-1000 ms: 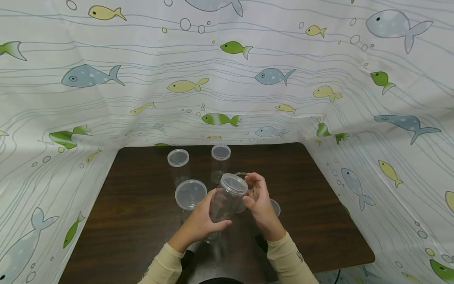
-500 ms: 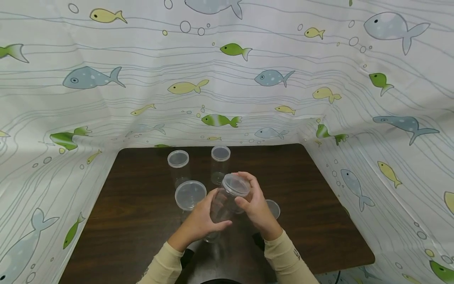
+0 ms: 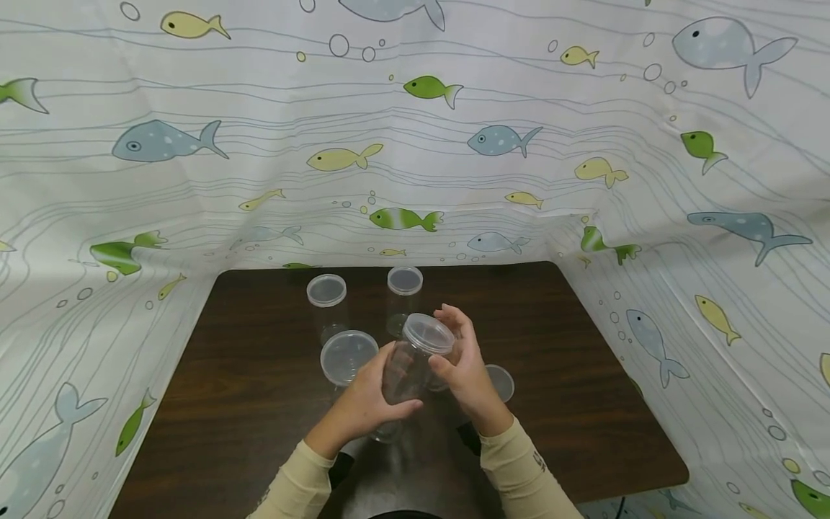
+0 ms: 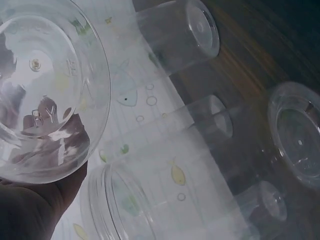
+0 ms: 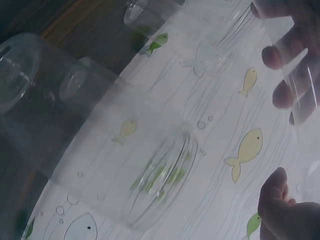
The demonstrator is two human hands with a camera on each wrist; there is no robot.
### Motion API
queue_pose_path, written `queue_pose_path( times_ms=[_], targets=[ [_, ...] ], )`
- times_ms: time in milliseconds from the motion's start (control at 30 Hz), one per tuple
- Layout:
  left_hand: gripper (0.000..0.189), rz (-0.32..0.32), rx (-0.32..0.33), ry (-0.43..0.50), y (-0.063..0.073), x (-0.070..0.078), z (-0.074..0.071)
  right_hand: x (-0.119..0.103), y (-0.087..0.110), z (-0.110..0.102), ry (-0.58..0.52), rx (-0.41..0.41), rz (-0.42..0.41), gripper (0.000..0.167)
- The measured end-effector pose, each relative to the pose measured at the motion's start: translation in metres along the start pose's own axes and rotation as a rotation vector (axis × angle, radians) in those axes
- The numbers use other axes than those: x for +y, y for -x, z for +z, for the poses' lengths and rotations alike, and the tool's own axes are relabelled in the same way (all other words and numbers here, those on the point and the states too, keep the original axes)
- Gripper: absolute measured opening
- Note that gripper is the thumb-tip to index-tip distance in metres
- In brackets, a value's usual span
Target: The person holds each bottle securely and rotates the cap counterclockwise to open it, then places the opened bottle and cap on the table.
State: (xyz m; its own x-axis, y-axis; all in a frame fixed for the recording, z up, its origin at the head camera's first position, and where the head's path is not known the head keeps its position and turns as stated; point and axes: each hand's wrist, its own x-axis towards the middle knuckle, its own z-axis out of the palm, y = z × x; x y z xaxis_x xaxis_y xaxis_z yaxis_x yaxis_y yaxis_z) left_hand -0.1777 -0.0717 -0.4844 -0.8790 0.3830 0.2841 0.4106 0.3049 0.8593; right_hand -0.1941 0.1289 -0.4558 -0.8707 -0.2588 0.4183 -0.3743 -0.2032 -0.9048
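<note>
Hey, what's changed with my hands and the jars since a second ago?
Your right hand has shifted slightly left, closer in beside the lid of the held jar; whether it grips is unclear. Your left hand still holds that jar, and the other visible jars stay put.

The head view is sharper than the hazy wrist views.

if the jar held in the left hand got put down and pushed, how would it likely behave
The held jar is probably light for its size: its clear walls show no contents. Its smooth, glossy surface may be slippery. Its round body would likely roll if laid sideways.
</note>
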Motion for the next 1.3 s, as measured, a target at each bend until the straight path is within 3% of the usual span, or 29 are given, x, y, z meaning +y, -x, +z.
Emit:
queue_pose_path(
  times_ms=[167, 433, 833, 1100, 1300],
  targets=[
    [0.086, -0.004, -0.002, 0.011, -0.001, 0.0, -0.001, -0.001, 0.002, -0.006, 0.033, 0.046, -0.015, 0.092],
    [0.086, -0.018, -0.001, 0.004, -0.004, 0.0, -0.003, -0.007, 0.001, -0.003, 0.025, -0.004, 0.032, 0.084],
    [0.085, -0.011, -0.011, -0.02, -0.002, 0.003, -0.004, -0.013, -0.01, 0.009, 0.028, 0.001, 0.098, 0.076],
    [0.085, -0.008, 0.003, -0.029, -0.002, 0.001, -0.004, -0.008, -0.008, 0.006, -0.034, -0.015, 0.084, 0.076],
    [0.087, -0.028, 0.012, -0.038, -0.003, 0.001, -0.005, -0.004, 0.0, -0.001, -0.005, 0.065, 0.071, 0.079]
  ],
)
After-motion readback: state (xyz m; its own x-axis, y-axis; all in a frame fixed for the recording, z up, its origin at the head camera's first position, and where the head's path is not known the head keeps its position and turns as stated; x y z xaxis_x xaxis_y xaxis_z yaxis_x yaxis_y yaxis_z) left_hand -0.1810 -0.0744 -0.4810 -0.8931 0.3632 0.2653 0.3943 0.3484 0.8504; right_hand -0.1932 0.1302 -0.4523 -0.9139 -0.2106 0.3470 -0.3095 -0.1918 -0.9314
